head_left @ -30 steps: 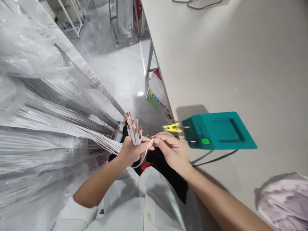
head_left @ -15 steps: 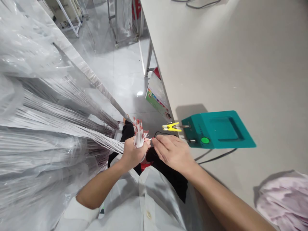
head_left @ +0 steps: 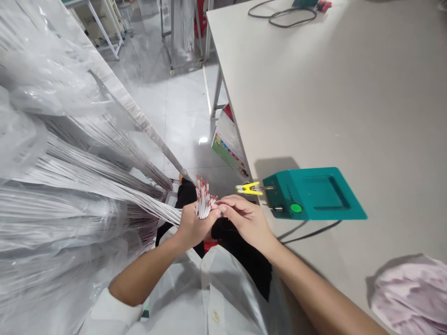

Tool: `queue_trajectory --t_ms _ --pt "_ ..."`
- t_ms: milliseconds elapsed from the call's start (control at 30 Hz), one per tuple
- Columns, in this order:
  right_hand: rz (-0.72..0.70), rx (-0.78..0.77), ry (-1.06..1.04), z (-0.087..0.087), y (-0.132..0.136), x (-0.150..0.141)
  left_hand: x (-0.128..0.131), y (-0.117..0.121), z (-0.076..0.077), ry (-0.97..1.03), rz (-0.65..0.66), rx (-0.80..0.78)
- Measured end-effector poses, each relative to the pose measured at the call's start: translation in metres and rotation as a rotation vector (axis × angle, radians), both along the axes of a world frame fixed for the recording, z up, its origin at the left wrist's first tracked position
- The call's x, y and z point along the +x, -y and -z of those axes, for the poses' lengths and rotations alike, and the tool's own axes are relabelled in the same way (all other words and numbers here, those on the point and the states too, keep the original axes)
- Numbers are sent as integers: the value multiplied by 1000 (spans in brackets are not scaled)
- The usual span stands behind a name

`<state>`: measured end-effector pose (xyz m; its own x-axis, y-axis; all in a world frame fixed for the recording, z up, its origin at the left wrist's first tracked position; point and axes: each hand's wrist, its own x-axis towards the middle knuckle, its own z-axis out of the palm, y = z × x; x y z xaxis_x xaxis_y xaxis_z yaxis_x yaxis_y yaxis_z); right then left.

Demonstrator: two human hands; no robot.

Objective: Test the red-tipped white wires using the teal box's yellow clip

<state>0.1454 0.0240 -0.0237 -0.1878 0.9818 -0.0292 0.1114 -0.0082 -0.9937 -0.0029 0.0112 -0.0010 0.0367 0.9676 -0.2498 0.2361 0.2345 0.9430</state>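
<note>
My left hand [head_left: 195, 225] is closed around a thick bundle of white wires [head_left: 203, 204] with reddish tips, which stand up above the fist. The wires' long lengths trail off to the left. My right hand [head_left: 246, 221] pinches at the tip of my left thumb, its fingertips touching the left hand; the white wire end between them is mostly hidden. Right of my hands, a teal device [head_left: 314, 193] with a green button sits on the table. A yellow clip [head_left: 249, 188] is on one of its metal prongs, close to my right hand.
More white wires [head_left: 94, 163] under clear plastic fill the left side beside a slanting rail. The pale table [head_left: 314, 102] bears a black cable [head_left: 279, 18] at the far end and a pink cloth [head_left: 412, 293] near me. A printed box [head_left: 228, 144] stands below the table's edge.
My right hand has shifted left, from a short gap away, to meet my left thumb. The single wire that showed between the hands is now mostly covered. The view has tilted slightly.
</note>
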Motion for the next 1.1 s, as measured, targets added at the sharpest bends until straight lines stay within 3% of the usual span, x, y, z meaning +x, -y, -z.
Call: queue_trajectory --t_ms 100,167,367,533,667,867,967,1100 --pt "-8 -100 -73 -2 -1 -3 0 -1 -2 14 17 -10" --pt "-25 -28 -26 -3 -1 -3 0 -2 -4 26 32 -32" --pt "28 638 453 0 1 1 0 -3 1 -13 76 -46" --pt "19 898 643 2 0 6 4 -3 -2 -29 29 -76" --pt "-76 832 651 -2 0 9 -1 -3 -5 -41 40 -14" --pt "60 556 334 -8 2 2 -5 0 -3 -9 60 -11" --pt "32 605 332 -9 4 -1 -3 2 -8 15 72 -14" --pt "-11 728 538 -12 5 1 -3 3 -13 23 112 23"
